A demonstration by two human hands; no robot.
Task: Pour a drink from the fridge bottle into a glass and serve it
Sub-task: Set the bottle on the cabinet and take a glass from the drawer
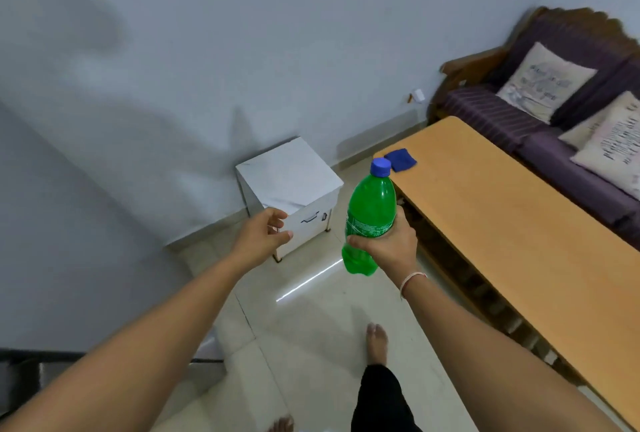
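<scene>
My right hand [388, 244] grips a green plastic bottle [372, 210] with a blue cap around its lower half, holding it upright over the floor just left of the wooden table [502, 224]. My left hand [266, 234] is stretched out in front of the white cabinet, fingers loosely curled and apart, holding nothing. No glass is in view.
A small white cabinet [287, 175] stands against the wall ahead. A blue cloth [400, 160] lies on the table's far corner. A purple sofa [554, 141] with cushions runs behind the table. My bare feet stand on pale floor tiles [311, 310].
</scene>
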